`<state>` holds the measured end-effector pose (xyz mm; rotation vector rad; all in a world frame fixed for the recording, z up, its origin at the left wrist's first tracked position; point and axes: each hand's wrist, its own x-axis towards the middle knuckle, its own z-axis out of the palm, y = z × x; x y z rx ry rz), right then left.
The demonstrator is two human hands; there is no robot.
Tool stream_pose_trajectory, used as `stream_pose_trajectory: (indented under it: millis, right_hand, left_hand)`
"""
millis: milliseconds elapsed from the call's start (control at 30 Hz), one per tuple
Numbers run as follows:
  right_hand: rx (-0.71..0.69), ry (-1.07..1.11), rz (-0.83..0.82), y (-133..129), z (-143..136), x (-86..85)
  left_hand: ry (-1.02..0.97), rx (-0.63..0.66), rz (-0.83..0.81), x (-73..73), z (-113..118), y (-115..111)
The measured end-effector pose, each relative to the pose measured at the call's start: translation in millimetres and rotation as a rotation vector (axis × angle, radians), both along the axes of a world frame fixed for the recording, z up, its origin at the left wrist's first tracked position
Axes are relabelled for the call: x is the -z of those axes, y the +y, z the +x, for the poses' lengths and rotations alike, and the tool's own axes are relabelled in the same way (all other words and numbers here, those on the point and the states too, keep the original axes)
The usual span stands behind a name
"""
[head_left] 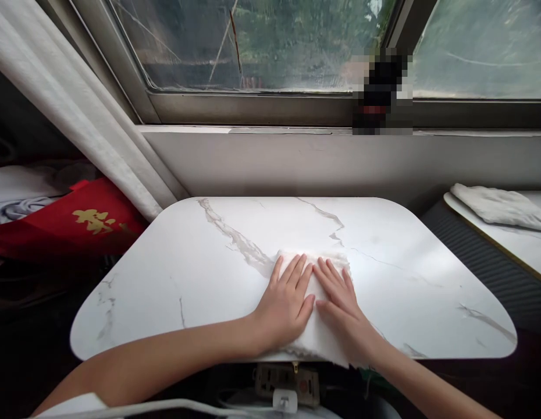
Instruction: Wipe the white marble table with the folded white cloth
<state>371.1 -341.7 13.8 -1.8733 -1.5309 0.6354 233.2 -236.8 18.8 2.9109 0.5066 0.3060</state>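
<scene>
A white cloth (325,331) lies spread on the white marbled table (200,273), near its front edge, with its lower part reaching that edge. My left hand (284,302) rests palm down on the left part of the cloth, its fingers stretched out and slightly apart. On the right part lies my right hand (344,305), also flat with fingers extended. The two hands are side by side, their fingertips pointing toward the window. Neither hand grips the cloth.
A window (253,46) stands behind the table, with a white curtain (78,99) and a red bag (105,218) at left. At right, a folded white cloth (501,206) lies on another tabletop (523,247). A power strip (270,381) and white cable (187,402) are below the front edge.
</scene>
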Motion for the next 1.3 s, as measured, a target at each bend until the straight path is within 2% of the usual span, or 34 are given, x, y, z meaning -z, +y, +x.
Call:
stream_pose_trajectory:
  millis: [100,167,300,433,600,767,900,1100,1200,1300]
  right_hand:
    - [-0.091,0.050,0.032,-15,-20,-1.4]
    - [-0.154,0.031,0.028,-16,-30,-2.8]
    - [-0.205,-0.111,-0.005,8,-36,-5.8]
    - [-0.131,-0.361,-0.031,65,-28,-4.7]
    - [0.015,-0.610,-0.015,151,-5,-1.7]
    - [0.082,-0.677,0.022,218,23,4.6]
    - [0.099,-0.680,0.055,252,43,9.4]
    - [0.085,-0.684,0.130,274,52,10.3]
    - [0.078,-0.696,0.146,271,49,9.8]
    - [0.067,-0.694,0.121,255,39,8.1]
  left_hand:
    - [0.032,0.024,-0.008,-6.0,-27,-13]
    - [0.050,0.026,-0.011,-8.2,-40,-14]
    - [0.041,-0.081,-0.015,-4.7,-44,3]
    - [-0.006,-0.216,-0.001,4.1,-18,46]
    - [-0.017,-0.294,0.006,9.8,26,126]
    - [-0.017,-0.300,0.010,10.0,60,195]
    - [-0.015,-0.314,0.020,9.7,77,225]
    - [-0.038,-0.370,0.052,11.1,88,239]
    - [-0.019,-0.393,0.065,11.1,85,234]
    - [0.003,-0.402,0.069,10.2,76,220]
